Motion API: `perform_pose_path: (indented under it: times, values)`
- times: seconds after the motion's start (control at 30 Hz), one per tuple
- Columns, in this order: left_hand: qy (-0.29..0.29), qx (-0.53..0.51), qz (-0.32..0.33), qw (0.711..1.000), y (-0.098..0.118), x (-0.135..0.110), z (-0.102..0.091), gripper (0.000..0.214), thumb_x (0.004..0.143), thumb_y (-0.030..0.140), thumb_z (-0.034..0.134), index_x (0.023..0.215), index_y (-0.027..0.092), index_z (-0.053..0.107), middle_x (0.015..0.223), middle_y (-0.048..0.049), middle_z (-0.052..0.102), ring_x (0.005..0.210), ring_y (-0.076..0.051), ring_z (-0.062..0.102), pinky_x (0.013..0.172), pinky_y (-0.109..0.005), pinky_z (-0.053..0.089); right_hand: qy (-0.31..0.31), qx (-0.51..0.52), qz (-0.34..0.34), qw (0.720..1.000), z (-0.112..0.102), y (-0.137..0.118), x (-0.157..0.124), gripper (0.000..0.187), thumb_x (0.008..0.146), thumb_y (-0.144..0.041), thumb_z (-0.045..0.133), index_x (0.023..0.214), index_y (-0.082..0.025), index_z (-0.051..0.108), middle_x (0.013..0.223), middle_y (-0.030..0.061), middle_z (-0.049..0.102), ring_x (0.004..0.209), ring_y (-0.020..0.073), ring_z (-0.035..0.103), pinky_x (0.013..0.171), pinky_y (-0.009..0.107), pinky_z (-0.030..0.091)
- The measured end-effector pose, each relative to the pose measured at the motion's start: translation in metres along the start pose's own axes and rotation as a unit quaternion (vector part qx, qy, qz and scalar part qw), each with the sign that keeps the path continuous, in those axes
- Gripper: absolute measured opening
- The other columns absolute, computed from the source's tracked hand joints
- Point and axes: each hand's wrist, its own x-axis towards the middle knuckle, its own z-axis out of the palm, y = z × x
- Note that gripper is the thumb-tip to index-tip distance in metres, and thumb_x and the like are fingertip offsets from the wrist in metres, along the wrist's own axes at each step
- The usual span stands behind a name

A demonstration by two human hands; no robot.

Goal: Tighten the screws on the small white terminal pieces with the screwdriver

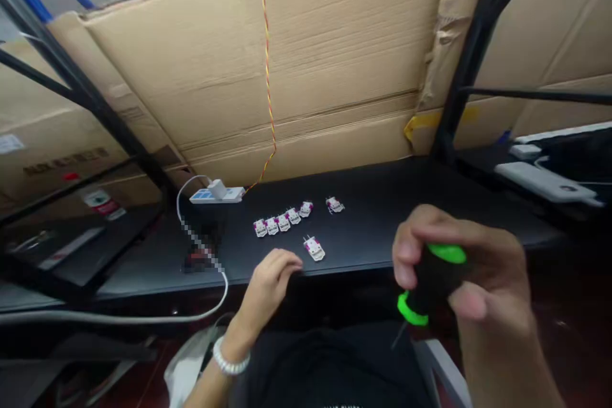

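My right hand (492, 268), raised at the right, is wrapped round the handle of a black and green screwdriver (433, 280). Its thin shaft points down and left. My left hand (273, 277) is at the table's front edge, its fingers bent and pressed together; whatever may be inside them is hidden. Just beyond its fingertips lies a small white and purple plug-like part with thin metal prongs (314, 248). Farther back, several similar white and purple parts (284, 222) lie side by side in a row. One more such part (335, 204) lies apart, to the right of them.
A white power strip (229, 195) with a plug and a white cable (224, 293) lies at the left on the black table (382, 204). A twisted red-yellow wire (268, 76) hangs before the cardboard (354, 44). Black metal posts (471, 44) stand at both sides. A bottle (102, 203) is far left.
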Motion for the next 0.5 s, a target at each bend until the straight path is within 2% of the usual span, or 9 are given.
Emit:
perform_pose_path:
  times: [0.23, 0.5]
  values:
    - [-0.040, -0.027, -0.001, 0.999, -0.005, 0.028, 0.024, 0.020, 0.108, 0.019, 0.052, 0.098, 0.021, 0.069, 0.097, -0.0043, 0.072, 0.092, -0.020, 0.067, 0.085, -0.032, 0.054, 0.010, -0.027, 0.011, 1.000, -0.006, -0.002, 0.001, 0.041, 0.093, -0.041, 0.080, 0.132, -0.031, 0.075, 0.098, 0.0069, 0.072, 0.071, 0.0173, 0.068, 0.052, 0.027, 0.057]
    - [-0.060, -0.037, 0.015, 0.997, 0.000, 0.042, 0.039, 0.024, 0.110, 0.021, 0.048, 0.098, 0.020, 0.068, 0.098, -0.0059, 0.070, 0.094, -0.021, 0.063, 0.088, -0.035, 0.053, 0.056, -0.025, -0.019, 0.998, -0.004, -0.005, 0.002, 0.041, 0.089, -0.041, 0.083, 0.128, -0.028, 0.078, 0.092, 0.0069, 0.073, 0.065, 0.0163, 0.066, 0.049, 0.027, 0.055]
